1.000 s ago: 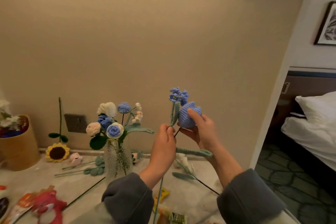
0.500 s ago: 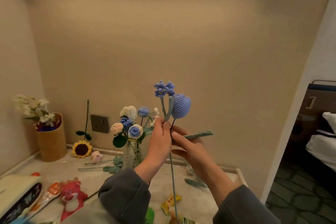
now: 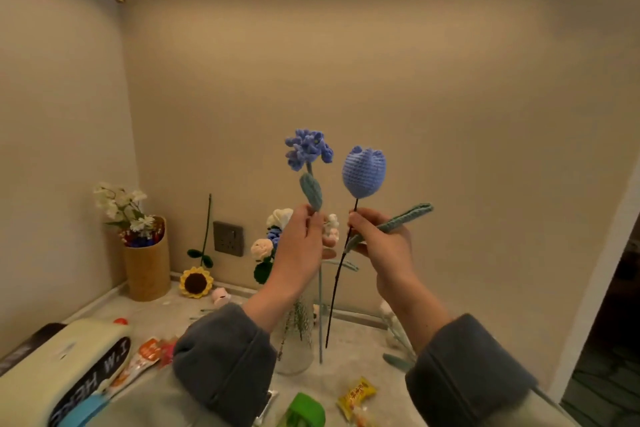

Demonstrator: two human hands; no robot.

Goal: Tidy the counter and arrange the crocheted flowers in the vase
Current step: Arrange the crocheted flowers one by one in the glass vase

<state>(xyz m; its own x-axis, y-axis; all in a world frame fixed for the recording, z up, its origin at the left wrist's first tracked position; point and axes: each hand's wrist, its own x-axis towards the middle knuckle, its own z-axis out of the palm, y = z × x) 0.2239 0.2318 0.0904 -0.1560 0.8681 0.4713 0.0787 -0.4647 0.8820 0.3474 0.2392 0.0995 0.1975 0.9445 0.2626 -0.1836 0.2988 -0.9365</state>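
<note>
My left hand (image 3: 300, 246) pinches the stem of a crocheted cluster of small blue flowers (image 3: 308, 148), held upright. My right hand (image 3: 384, 246) grips the dark wire stem of a blue crocheted tulip (image 3: 363, 172), with its green leaf sticking out to the right. Both flowers are raised side by side, a little apart, above the glass vase (image 3: 294, 347). The vase stands on the counter behind my left forearm and holds white, cream and blue crocheted roses (image 3: 277, 218), partly hidden by my hand.
A crocheted sunflower (image 3: 195, 282) leans on the back wall beside a tan cylinder holding white flowers (image 3: 147, 260). A pink bud (image 3: 220, 295) and loose stems lie on the counter (image 3: 353, 354). Snack wrappers (image 3: 356, 395), a green object (image 3: 304, 409) and a pale box (image 3: 62, 367) lie in front.
The two flowers, held close together before, are now separated: left hand keeps the blue cluster, right hand holds the tulip by its stem. Both are raised higher. The view has shifted left and upward.
</note>
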